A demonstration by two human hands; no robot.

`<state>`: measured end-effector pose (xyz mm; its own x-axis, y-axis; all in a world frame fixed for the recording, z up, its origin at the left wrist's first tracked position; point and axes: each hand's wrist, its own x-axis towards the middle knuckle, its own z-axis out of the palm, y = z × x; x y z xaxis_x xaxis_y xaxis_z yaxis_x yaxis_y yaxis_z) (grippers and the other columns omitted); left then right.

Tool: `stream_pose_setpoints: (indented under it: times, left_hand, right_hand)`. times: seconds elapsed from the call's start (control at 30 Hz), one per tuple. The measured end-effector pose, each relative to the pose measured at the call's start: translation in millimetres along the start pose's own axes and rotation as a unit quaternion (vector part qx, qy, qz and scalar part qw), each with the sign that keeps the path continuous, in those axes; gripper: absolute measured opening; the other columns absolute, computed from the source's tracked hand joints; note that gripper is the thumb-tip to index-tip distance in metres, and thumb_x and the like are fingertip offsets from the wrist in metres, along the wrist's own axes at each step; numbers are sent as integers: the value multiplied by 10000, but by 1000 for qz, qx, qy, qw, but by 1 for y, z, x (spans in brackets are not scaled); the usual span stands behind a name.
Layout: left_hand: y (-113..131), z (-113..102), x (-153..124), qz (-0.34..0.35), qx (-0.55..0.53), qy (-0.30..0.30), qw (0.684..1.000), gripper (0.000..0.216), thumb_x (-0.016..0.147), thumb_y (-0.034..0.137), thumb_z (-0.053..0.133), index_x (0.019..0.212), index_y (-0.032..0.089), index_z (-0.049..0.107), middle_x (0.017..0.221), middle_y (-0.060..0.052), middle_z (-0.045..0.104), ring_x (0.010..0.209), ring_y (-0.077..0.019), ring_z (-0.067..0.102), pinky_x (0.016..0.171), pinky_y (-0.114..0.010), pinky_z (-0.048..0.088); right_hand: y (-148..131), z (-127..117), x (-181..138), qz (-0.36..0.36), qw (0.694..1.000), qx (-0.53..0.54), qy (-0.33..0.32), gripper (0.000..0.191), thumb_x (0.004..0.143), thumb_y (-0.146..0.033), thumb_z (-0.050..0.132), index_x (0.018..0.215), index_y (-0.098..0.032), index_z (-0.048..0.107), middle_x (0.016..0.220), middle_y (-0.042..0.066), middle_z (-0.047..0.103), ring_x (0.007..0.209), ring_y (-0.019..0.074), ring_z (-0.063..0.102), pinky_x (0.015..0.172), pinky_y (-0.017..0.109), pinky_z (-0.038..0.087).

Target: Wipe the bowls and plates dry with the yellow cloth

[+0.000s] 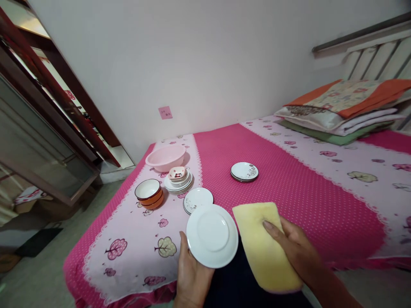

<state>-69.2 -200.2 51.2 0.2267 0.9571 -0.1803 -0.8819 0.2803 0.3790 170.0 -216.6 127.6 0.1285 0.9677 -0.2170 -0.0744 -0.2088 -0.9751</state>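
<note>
My left hand [194,276] holds a white plate [213,235] from below, with its underside and foot ring turned toward me. In my right hand [293,246] is a yellow cloth [260,239], pinched between thumb and fingers, just to the right of the plate and apart from it. Behind the held plate lies a small stack of flower-patterned plates [198,199], partly covered by it. Another short stack of patterned plates [244,171] sits farther back on the pink stripe of the bed.
The bed [221,145] also bears orange bowls [149,194] stacked at the left, white plates [179,185] topped by small dishes [177,173], and a pink basin [166,157] by the wall. Folded bedding [343,107] lies at the back right. The bed's left edge drops to the floor.
</note>
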Motion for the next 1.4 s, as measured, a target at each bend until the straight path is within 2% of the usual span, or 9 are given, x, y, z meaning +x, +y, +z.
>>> stream_pose_setpoints:
  times: [0.23,0.43,0.57,0.7,0.9,1.07,1.23,1.4]
  left_hand:
    - [-4,10,-3,-23,19,-33,999,557,949,684,494,1221,287,775,1412,-58,674,1454,-317,478,1280,-480,185]
    - [-9,15,-9,-19,41,-15,999,593,953,701,472,1323,305,714,1461,-47,635,1491,-306,426,1282,-468,199]
    - [-13,15,-11,-20,57,-28,998,607,976,675,445,1415,304,639,1499,-60,601,1517,-308,381,1281,-487,215]
    - [-17,17,-12,-20,55,-15,998,566,986,645,464,1366,288,684,1468,-61,632,1504,-314,404,1275,-481,239]
    - [-20,24,-14,-42,40,-1,998,543,981,630,490,1304,265,730,1446,-59,653,1505,-310,407,1269,-469,260]
    - [-17,23,-14,-63,61,-25,996,538,990,631,471,1326,289,714,1488,-45,616,1518,-305,383,1274,-477,246]
    - [-17,19,-12,-73,47,-38,995,560,986,629,479,1361,269,689,1499,-56,606,1527,-301,368,1277,-462,239]
    - [-21,8,-10,-54,32,-46,997,497,1019,568,470,1327,262,713,1417,-59,679,1434,-275,507,1238,-411,313]
  right_hand:
    - [14,4,3,-73,994,-77,36,472,830,-653,620,965,-208,700,657,11,717,571,233,674,481,295,511]
    - [26,-1,17,-162,965,-201,49,470,899,-623,535,1004,-199,710,816,52,787,710,257,720,626,321,549]
    - [28,1,20,-202,950,-227,65,425,925,-571,508,1022,-211,713,912,63,800,807,265,736,717,332,556]
    - [25,4,21,-215,940,-253,74,380,929,-542,491,963,-224,696,882,69,787,809,271,730,739,349,555]
    - [17,12,27,-249,924,-283,59,332,952,-486,475,1002,-224,673,904,65,764,840,260,717,770,360,547]
    - [9,31,31,-333,892,-304,25,241,963,-291,443,1032,-224,664,957,69,729,895,242,693,818,366,556]
    - [9,55,32,-419,847,-328,-2,345,897,-112,455,1177,-198,638,1112,102,716,1038,273,645,903,422,537]
    - [9,78,23,-429,838,-330,-76,414,832,-36,464,1179,-169,647,1180,109,695,1074,286,581,977,460,482]
